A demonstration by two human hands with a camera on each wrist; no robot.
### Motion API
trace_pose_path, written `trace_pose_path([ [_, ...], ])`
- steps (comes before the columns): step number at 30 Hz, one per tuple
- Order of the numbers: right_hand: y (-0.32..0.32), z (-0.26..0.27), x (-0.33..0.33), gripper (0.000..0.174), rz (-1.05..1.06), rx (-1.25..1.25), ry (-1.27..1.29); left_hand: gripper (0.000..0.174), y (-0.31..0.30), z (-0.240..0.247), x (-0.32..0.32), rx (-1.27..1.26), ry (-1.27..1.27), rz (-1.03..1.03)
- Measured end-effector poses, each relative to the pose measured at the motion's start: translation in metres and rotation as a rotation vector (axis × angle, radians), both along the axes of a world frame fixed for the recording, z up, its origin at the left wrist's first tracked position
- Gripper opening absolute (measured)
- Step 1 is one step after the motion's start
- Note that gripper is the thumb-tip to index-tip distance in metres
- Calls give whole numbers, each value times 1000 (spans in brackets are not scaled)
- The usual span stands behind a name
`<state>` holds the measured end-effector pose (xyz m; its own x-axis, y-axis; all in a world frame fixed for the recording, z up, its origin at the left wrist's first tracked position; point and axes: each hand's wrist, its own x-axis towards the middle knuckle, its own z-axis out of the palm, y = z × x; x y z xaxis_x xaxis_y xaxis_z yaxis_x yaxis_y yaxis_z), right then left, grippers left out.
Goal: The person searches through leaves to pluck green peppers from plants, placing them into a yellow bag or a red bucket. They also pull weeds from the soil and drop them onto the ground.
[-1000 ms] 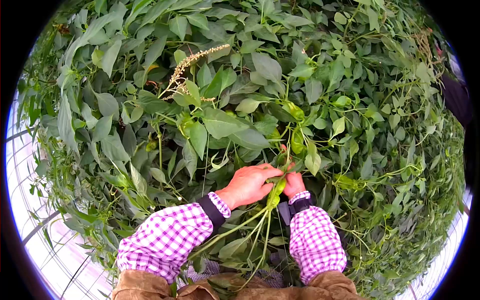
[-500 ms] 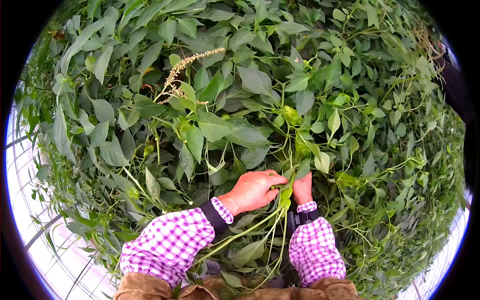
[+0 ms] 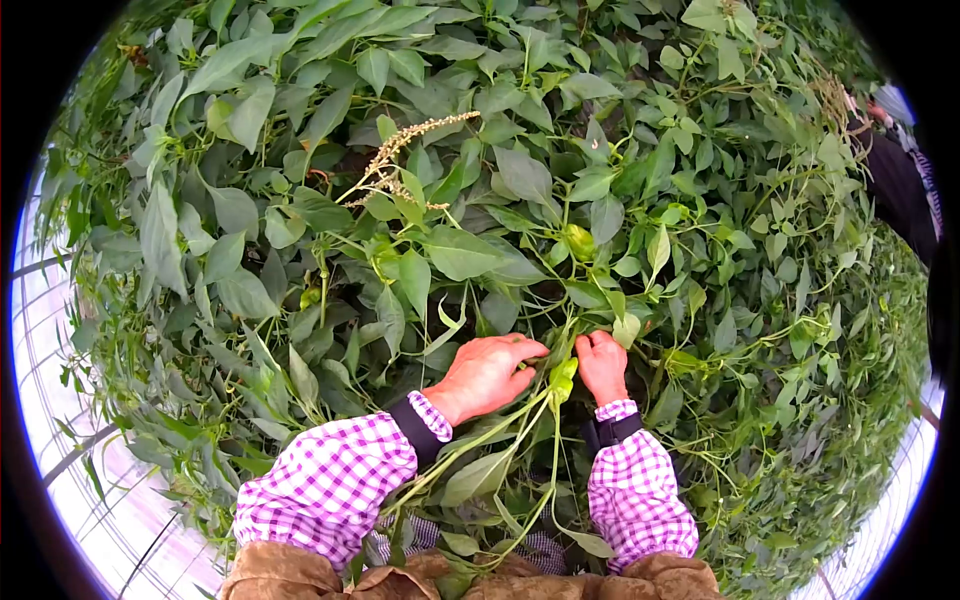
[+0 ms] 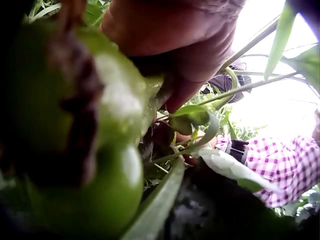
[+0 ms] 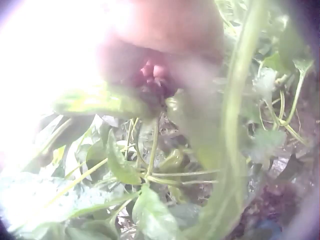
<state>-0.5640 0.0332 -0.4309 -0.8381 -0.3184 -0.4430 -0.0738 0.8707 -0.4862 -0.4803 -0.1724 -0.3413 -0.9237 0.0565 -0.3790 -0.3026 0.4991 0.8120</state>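
Observation:
My left hand point(image 3: 485, 378) curls over a green pepper point(image 4: 115, 120), which fills the near left of the left wrist view under the fingers. A dry brown strip hangs across its skin. Thumb and forefinger point toward the gathered stems. My right hand point(image 3: 602, 368) is just right of a light green pepper point(image 3: 563, 380) on those stems, its fingers bent down among the foliage. In the right wrist view, a blurred green pepper point(image 5: 100, 102) shows right under that hand; I cannot tell whether the fingers grip it. Long pale stems point(image 3: 500, 430) run from there toward my body.
Dense pepper foliage surrounds both hands. Another pepper point(image 3: 578, 242) hangs beyond them, and a dry seed spike point(image 3: 400, 150) rises at upper left. A person's dark sleeve point(image 3: 895, 180) shows at the right edge. Pale gridded ground point(image 3: 110, 480) lies at lower left.
My right hand has come out from behind the leaves and stems and now shows whole, right of the pepper. The left hand has drawn slightly left, away from the stems.

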Motion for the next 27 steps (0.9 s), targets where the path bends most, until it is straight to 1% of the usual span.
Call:
trace_pose_path([
  [2,-5,2,1,25,49,85,103,30,-4,-2,2,-3,8,56],
  [3,-7,4,0,25,54,83,113,30,-7,-3,3,-45,60,95],
  [4,-6,6,-3,24,110,144,169,35,-10,-4,2,-64,13,114],
  [5,-4,5,-4,23,167,207,225,37,-11,-6,0,-70,3,158],
  [6,8,-6,-5,18,253,254,277,38,-14,-6,2,-75,-8,205],
  [8,18,-6,-3,13,211,140,355,41,-17,-16,7,-71,80,239],
  [10,22,8,-5,14,153,140,354,42,-17,-10,9,-101,122,392],
  [11,23,12,-2,14,61,41,380,44,-20,-12,13,-44,149,457],
  [12,20,23,0,13,-30,-60,409,42,-22,-12,16,20,197,522],
  [13,15,42,7,13,-49,-98,422,39,-30,1,24,101,231,533],
  [14,8,64,13,14,-34,-191,484,37,-37,19,30,176,260,542],
  [15,7,80,19,14,-65,-214,474,32,-42,46,34,176,246,536],
  [16,7,93,26,15,-93,-235,465,32,-45,62,40,189,262,512],
  [17,10,79,14,15,-115,-232,483,32,-43,34,24,218,309,468],
  [18,2,89,18,17,-46,-235,574,32,-43,29,27,231,339,443],
  [20,-23,127,28,19,-66,-301,493,33,-39,28,34,132,407,356],
  [22,-31,138,29,22,-30,-322,523,35,-31,38,39,114,382,355],
  [24,-32,154,23,23,-49,-399,611,43,-22,57,45,127,400,372],
  [25,-31,159,20,24,-8,-376,655,48,-19,63,49,131,401,383],
  [26,-43,172,20,24,87,-399,766,52,-18,71,51,133,400,394],
  [27,-48,180,21,23,81,-540,720,61,-22,79,55,146,372,359],
])
